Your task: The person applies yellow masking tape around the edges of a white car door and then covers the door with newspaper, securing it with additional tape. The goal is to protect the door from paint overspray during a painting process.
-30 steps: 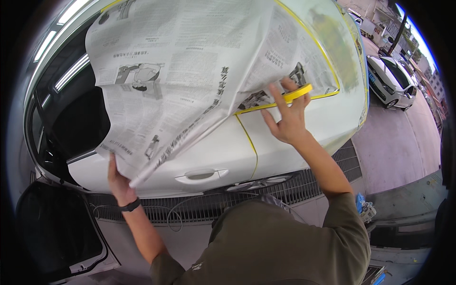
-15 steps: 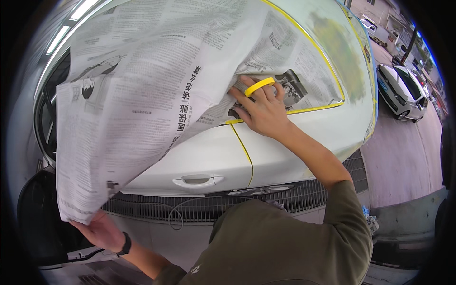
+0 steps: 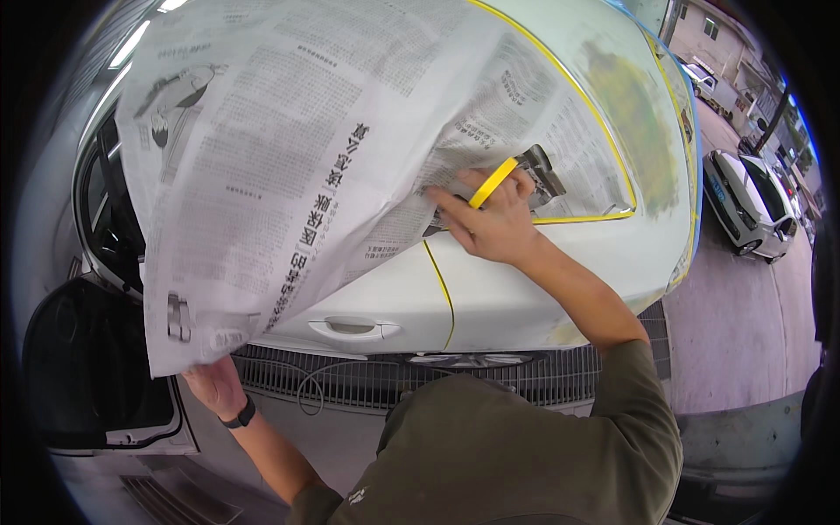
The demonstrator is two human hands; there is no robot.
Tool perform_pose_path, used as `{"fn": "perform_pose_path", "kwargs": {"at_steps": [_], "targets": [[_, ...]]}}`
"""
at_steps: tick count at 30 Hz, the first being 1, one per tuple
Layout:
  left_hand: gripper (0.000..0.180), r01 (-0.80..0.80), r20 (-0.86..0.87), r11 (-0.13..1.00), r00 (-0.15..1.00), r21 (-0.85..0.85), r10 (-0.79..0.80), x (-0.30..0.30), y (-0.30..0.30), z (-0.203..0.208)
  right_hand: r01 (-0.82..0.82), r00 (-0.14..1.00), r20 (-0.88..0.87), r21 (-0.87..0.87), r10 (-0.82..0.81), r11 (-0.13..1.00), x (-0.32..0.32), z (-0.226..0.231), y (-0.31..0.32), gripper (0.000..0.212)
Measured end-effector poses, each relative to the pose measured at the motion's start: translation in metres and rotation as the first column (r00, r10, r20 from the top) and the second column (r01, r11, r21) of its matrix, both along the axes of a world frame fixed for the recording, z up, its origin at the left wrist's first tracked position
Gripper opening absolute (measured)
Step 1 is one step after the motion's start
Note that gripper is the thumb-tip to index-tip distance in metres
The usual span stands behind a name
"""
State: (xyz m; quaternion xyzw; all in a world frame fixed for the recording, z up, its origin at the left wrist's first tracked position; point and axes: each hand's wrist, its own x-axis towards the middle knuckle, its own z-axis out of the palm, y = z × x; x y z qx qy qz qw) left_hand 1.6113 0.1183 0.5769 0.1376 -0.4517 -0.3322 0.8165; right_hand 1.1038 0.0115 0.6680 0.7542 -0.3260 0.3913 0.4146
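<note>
A large sheet of newspaper (image 3: 245, 175) hangs loosely over the left part of a white car's side (image 3: 516, 289). My left hand (image 3: 219, 388) is closed on its lower left corner; the paper hides the fingertips. A roll of yellow masking tape (image 3: 494, 182) sits on the fingers of my right hand (image 3: 500, 224). The thumb and index finger of that hand press the sheet's right edge near the window's lower edge. More newspaper (image 3: 582, 166) covers the rear window, bordered by yellow tape (image 3: 588, 96). A yellow tape strip (image 3: 441, 293) runs down the door seam.
An open black-lined car door (image 3: 96, 367) stands at the left. Below the car lie a floor grating (image 3: 569, 376) and a thin looped hose (image 3: 306, 392). Yellowish patches (image 3: 626, 114) mark the rear panel. Another white car (image 3: 752, 201) is parked at the right.
My left hand has moved up and right with the newspaper's corner, so the sheet lies flatter. The tape roll has tilted more upright on my right hand, which has shifted slightly down.
</note>
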Motion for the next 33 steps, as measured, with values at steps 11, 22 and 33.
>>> {"fn": "perform_pose_path", "kwargs": {"at_steps": [11,22,33], "targets": [[0.028,-0.161,0.223,0.812,0.974,0.561,0.040,-0.048,-0.050,-0.064,0.045,0.981,0.192,-0.059,-0.032,0.997,0.014,0.023,-0.035,0.038],[0.029,-0.875,0.382,0.482,0.462,0.048,0.801,-0.099,-0.073,-0.063,-0.062,0.931,-0.350,0.135,0.106,0.989,0.001,0.081,-0.028,0.020],[0.077,-0.304,0.802,0.749,-0.335,-0.589,0.495,-0.181,-0.133,0.032,-0.101,0.810,-0.566,0.123,0.153,0.987,-0.002,0.071,-0.054,0.006]]}}
